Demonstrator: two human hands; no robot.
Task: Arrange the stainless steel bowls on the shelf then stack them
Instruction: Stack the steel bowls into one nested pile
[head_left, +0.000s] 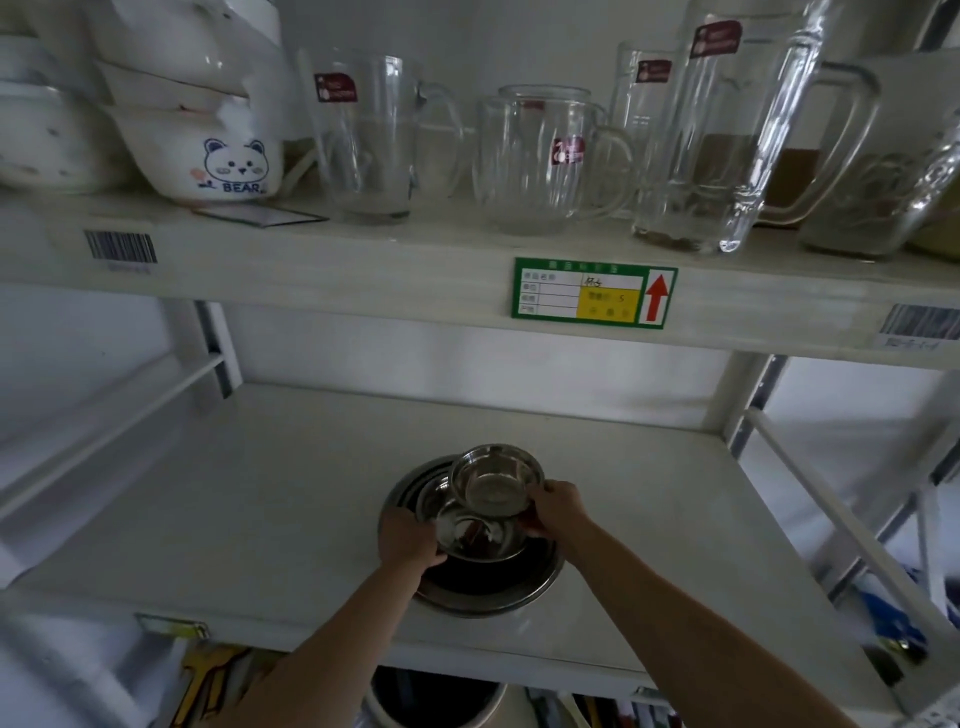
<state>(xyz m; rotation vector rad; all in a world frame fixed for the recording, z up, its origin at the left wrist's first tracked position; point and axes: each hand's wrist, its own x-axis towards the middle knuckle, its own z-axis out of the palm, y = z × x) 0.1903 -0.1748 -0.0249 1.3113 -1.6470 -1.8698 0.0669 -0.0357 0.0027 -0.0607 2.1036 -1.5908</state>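
A nest of stainless steel bowls sits near the front of the white shelf (260, 493). The large outer bowl (493, 592) rests on the shelf board. Inside it lies a middle bowl (467, 535), and my left hand (408, 540) grips its left rim. My right hand (558, 506) holds the small bowl (496, 480) by its right rim, tilted and raised a little above the middle bowl. Further bowls inside the nest cannot be told apart.
The upper shelf board (363, 254) hangs close overhead, carrying glass mugs (540, 161), a tall glass pitcher (727, 130) and white ceramic bowls (208, 156). A green price tag (592, 293) is stuck to its edge. Shelf posts (748, 405) stand at the right; cluttered items lie below.
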